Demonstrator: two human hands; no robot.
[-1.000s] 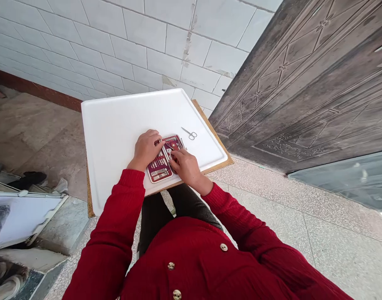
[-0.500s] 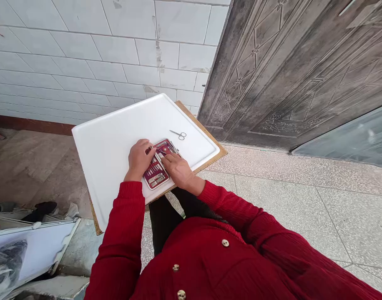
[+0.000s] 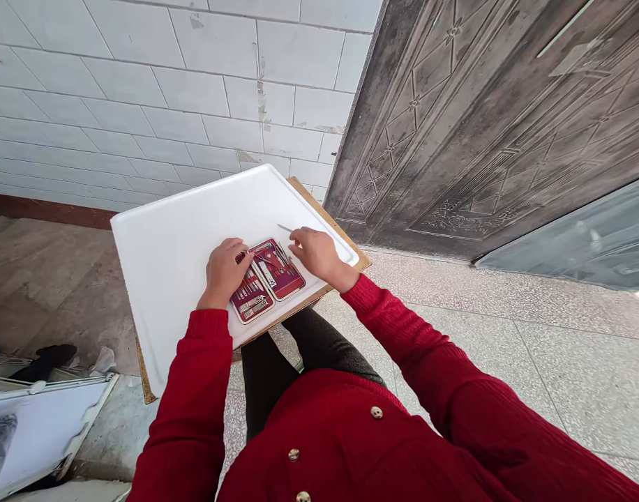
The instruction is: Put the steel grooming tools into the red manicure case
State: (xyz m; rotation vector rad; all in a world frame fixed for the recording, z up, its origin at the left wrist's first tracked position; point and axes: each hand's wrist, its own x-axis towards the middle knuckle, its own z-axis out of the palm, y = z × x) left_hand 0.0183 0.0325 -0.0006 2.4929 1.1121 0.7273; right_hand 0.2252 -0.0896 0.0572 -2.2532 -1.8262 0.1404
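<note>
An opened manicure set case (image 3: 291, 286) lies on a white board, its two dark red halves holding nail clippers and several slim metal tools. My left hand (image 3: 226, 270) grips the far left edge of the case, with thumb and fingers closed over it and covering part of the tools. To the right of the case, my right hand (image 3: 317, 252) is curled over the handle end of small metal scissors (image 3: 284, 227). Only the pointed blades show, pointing left; the finger rings are hidden under my fingers.
The white board (image 3: 167, 251) has a raised rim and rests on a brown wooden sheet (image 3: 358, 256) above my legs. A tiled wall (image 3: 141, 125) stands behind, and a carved metal door (image 3: 455, 139) to the right. Clutter with a white panel (image 3: 42, 418) sits at lower left.
My right hand has left the case's right half and moved right and away from me onto the scissors. My left hand stays at the case. The view has shifted slightly.
</note>
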